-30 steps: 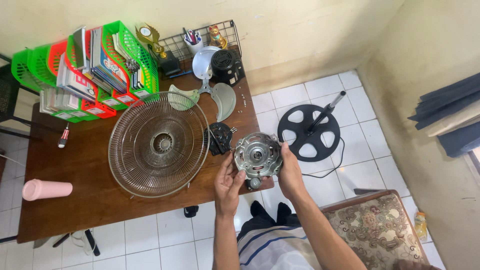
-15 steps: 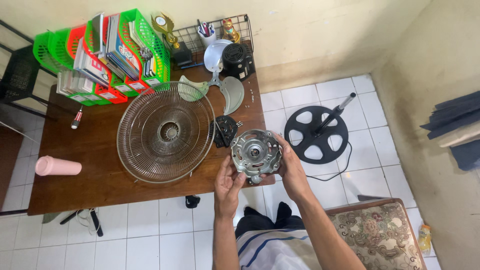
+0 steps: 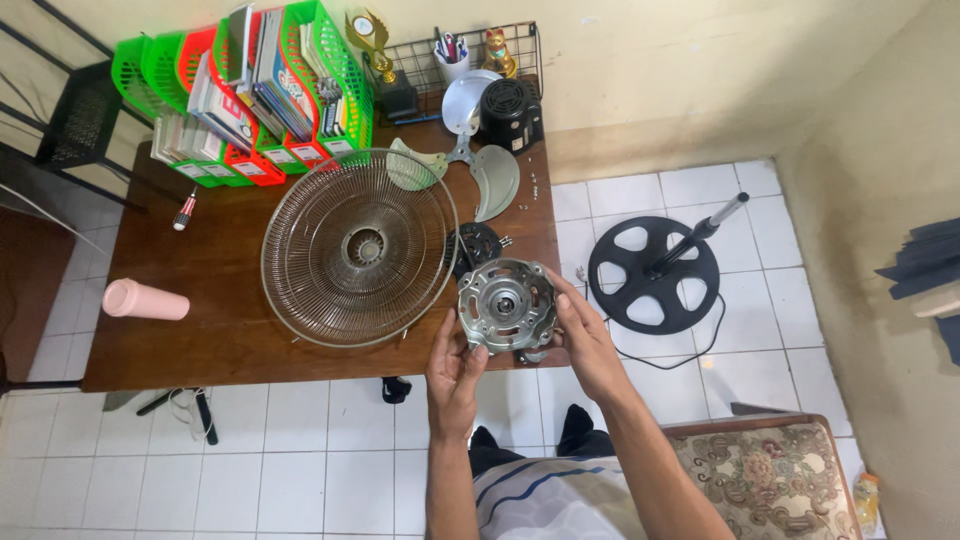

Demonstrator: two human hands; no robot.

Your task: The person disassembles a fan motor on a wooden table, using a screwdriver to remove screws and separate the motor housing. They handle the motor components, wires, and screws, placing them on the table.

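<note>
A: What do we hold here, and where?

B: The motor (image 3: 506, 305), a round metal housing, held above the near edge of the table (image 3: 230, 340). Our left hand (image 3: 455, 365) cups its lower left rim; our right hand (image 3: 583, 335) braces the right side. The fingers (image 3: 470, 345) of both hands are closed around the rim.

A: How do we judge it will handle?

B: Stiff and probably heavy for its bulk, being cast metal with windings inside. Bare metal may be slick, so the rim, gripped from both sides, seems the safest hold. We would keep off the central shaft and any trailing wires.

A: What lies beside it?

B: The wire guard (image 3: 358, 246) rests just to its left on the table, the blade (image 3: 470, 175) beyond, and the black stand base (image 3: 652, 273) on the floor to the right.
</note>
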